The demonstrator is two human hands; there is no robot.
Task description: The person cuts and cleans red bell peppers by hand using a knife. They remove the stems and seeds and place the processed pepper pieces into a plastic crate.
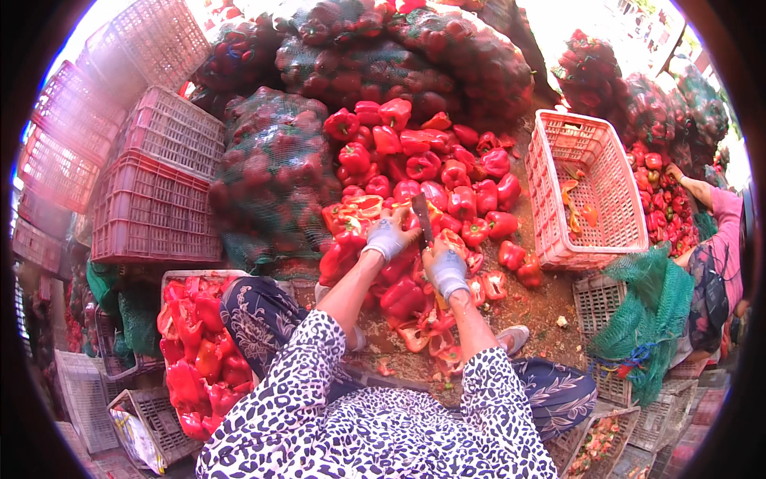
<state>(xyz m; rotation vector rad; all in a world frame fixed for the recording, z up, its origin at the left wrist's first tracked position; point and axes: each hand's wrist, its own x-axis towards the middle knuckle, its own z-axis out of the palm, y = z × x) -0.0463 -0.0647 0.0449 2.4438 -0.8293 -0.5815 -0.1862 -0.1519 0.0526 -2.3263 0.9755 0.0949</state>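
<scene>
My right hand (446, 267), in a pale work glove with bare fingertips, grips a knife. Its dark, broad blade (422, 217) points away from me over the pile of red bell peppers (422, 166). Just left of the blade, my left hand (388, 235) wears a matching glove and rests among the peppers, fingers bent. Whether it grips one is hidden by the hand itself. Opened peppers with pale insides (364, 206) lie beside its fingers. Below the hands, cut pepper pieces (416, 336) lie between my feet.
At my left stands a crate of cut red peppers (200, 353), with stacked crates (157, 206) behind. Full mesh sacks (272, 173) border the pile. A pink crate (589, 239) with a few scraps stands right, near green netting (643, 317). Another person (721, 239) reaches into peppers.
</scene>
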